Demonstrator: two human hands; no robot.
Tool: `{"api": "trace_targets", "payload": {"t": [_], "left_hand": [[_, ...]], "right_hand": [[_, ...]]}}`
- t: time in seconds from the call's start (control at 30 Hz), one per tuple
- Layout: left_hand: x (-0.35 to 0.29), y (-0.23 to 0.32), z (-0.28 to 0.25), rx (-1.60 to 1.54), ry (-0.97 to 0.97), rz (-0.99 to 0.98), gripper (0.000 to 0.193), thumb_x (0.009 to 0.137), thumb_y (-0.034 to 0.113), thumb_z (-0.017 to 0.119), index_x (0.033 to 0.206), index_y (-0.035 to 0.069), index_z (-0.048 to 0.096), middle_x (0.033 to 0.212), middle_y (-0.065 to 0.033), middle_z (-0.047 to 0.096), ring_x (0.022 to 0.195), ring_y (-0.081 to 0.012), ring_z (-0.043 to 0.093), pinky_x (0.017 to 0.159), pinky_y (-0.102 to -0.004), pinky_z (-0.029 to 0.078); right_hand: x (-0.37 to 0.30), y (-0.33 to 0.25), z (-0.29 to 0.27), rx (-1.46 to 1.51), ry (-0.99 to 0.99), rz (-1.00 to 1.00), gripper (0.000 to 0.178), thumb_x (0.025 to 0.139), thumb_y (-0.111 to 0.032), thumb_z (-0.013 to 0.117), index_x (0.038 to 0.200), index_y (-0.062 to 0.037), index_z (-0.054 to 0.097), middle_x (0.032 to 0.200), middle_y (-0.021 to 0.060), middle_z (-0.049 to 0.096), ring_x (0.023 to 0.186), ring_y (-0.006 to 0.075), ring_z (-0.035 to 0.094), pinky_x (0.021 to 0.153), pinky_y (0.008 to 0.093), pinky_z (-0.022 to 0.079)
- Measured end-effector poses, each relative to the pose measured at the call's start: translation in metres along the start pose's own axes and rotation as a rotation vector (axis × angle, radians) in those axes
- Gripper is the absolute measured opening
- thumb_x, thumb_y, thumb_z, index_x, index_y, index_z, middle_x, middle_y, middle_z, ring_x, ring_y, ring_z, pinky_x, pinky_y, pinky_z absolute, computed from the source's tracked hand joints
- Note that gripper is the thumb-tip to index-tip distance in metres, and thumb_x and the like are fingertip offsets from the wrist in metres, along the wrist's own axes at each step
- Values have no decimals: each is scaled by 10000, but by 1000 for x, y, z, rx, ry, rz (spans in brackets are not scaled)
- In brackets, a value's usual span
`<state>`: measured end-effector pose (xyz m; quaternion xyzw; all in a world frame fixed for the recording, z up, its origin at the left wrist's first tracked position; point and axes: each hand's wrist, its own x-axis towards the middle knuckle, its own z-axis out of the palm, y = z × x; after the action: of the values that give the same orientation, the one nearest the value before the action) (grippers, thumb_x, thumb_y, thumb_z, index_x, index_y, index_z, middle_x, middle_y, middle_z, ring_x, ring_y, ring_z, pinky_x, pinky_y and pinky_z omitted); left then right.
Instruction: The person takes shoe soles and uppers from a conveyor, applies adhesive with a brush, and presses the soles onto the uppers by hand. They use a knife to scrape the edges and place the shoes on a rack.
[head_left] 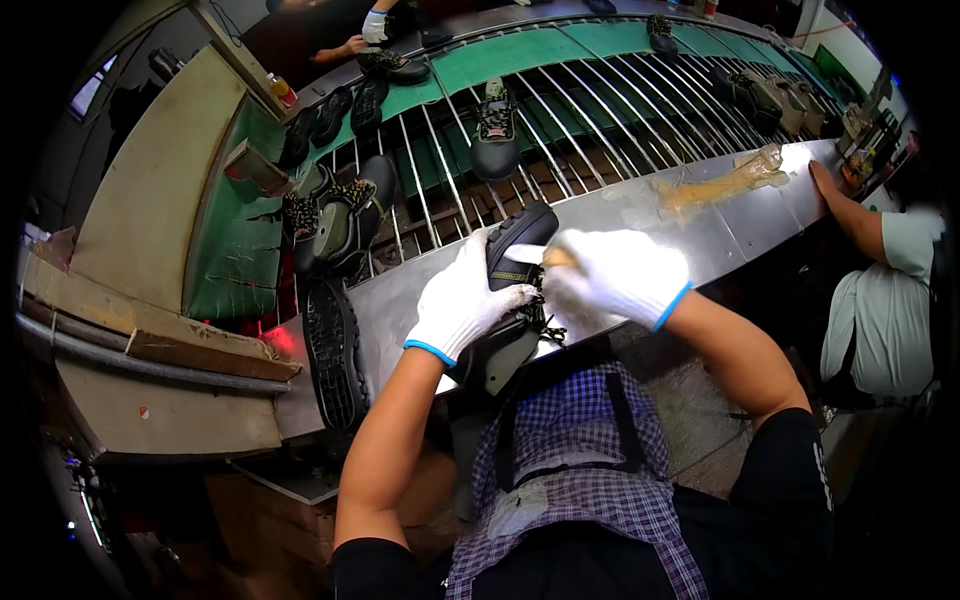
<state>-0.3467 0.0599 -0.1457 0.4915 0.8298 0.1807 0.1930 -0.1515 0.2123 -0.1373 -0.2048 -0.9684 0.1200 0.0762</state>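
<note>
While a checked apron [580,450] fills the near foreground, the person's two white-gloved hands meet just above it over the near edge of a metal bench [720,225]. The left hand [462,300] is wrapped around a black shoe [508,310], fingers closed on its upper, with the shoe tilted and its heel end pointing away toward the rack. The right hand [615,275] is closed on a small pale brush-like tool [545,256], whose tip touches the shoe near its laces; the hand is blurred, so the tool's exact shape cannot be told. Just left of the shoe, a black outsole [335,350] lies tread-up on the bench's near-left corner. Farther right on the bench sits a smear of yellowish glue [725,180], and beyond it a second person's forearm [850,215] rests on the bench's right end. Behind the bench runs a rack of metal rods [590,120] over a green belt, carrying a dark shoe [495,130] near the middle and several more shoes and soles to the left. At the far side, another gloved hand [375,27] shows.
</note>
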Motion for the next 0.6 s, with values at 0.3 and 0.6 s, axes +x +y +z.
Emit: {"api": "trace_targets", "payload": {"t": [0.3, 0.6], "left_hand": [[3, 10, 12, 101, 73, 209, 1076, 808, 529, 907, 1650, 113, 383, 1378, -226, 724, 1200, -412, 742, 1004, -476, 593], [33, 40, 16, 233, 403, 350, 1281, 671, 408, 1010, 1675, 60, 296, 1742, -246, 294, 1501, -454, 470, 1166, -482, 521]], "right_hand": [[-26, -3, 14, 582, 425, 43, 417, 1085, -409, 623, 1293, -48, 645, 942, 185, 777, 820, 290, 784, 720, 399, 636], [-33, 50, 116, 648, 611, 466, 497, 1031, -459, 699, 1331, -64, 660, 1067, 242, 768, 962, 409, 762, 854, 481, 609]]}}
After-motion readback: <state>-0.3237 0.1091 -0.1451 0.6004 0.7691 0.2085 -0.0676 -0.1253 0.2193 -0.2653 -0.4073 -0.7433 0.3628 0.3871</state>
